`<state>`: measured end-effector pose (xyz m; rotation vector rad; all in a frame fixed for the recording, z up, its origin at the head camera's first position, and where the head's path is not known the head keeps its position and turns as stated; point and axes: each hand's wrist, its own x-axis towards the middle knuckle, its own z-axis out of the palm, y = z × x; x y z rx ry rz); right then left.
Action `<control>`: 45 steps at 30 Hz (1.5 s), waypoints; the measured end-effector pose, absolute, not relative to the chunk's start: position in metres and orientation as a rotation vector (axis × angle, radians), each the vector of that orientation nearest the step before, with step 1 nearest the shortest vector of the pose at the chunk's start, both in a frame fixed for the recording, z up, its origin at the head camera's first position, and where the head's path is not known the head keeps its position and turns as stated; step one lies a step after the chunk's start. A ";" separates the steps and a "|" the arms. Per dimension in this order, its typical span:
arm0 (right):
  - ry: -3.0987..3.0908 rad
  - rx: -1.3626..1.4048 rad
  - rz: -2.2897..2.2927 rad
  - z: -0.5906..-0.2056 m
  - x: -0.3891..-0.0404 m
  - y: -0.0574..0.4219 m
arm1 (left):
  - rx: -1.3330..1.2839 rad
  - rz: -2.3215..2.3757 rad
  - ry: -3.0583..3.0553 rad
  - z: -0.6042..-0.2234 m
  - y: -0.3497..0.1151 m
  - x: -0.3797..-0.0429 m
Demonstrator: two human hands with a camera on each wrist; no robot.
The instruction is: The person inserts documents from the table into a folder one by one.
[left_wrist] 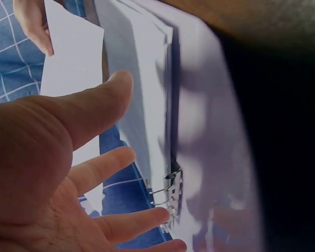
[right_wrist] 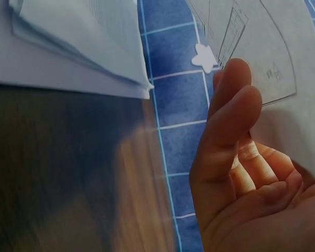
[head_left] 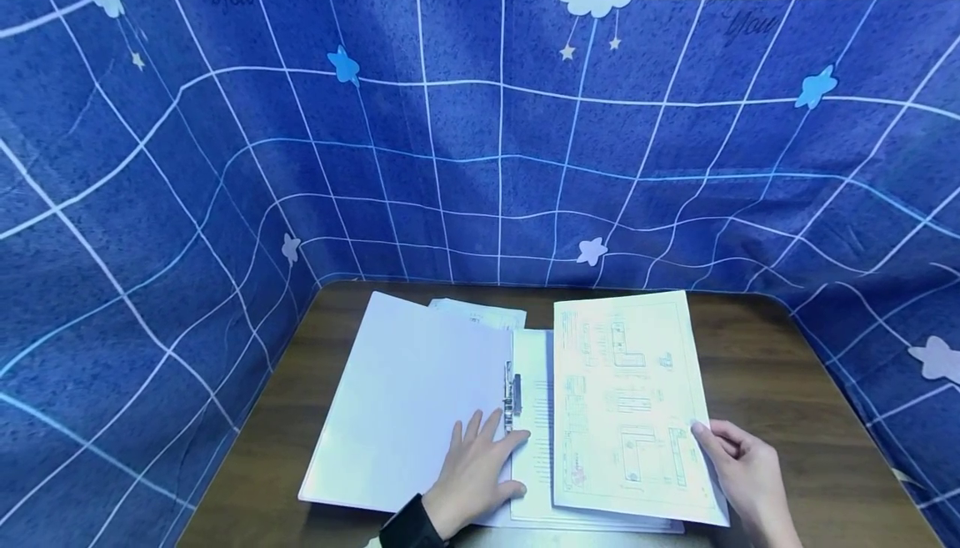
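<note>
My right hand (head_left: 746, 469) pinches the right edge of a sheet of paper (head_left: 637, 406) printed with technical drawings, held up over the right side of an open binder. In the right wrist view, thumb and index finger grip this drawing sheet (right_wrist: 283, 63). My left hand (head_left: 478, 473) is spread, its fingers by the metal clip (head_left: 513, 394) at the binder's spine. Under it lie the white inner cover (head_left: 405, 406) and a stack of printed pages (head_left: 531, 448). The left wrist view shows the left fingers straight near the clip (left_wrist: 173, 197) and holding nothing.
Another printed sheet (head_left: 483, 313) lies behind the binder, partly covered by its cover. The binder rests on a brown wooden table (head_left: 255, 481). A blue curtain (head_left: 465, 131) with white lines and stars surrounds the table's back and sides.
</note>
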<state>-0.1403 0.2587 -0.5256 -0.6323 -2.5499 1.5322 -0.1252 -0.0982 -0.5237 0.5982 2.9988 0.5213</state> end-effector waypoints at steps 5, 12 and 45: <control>-2.557 -0.637 1.509 -0.528 -0.140 0.265 | 0.592 0.474 2.998 -0.528 -0.097 -0.123; -2.559 -0.674 1.493 -0.528 -0.137 0.268 | 0.606 0.382 3.022 -0.535 -0.097 -0.120; -2.671 -0.454 1.544 -0.540 -0.155 0.234 | 0.583 0.398 3.032 -0.539 -0.100 -0.119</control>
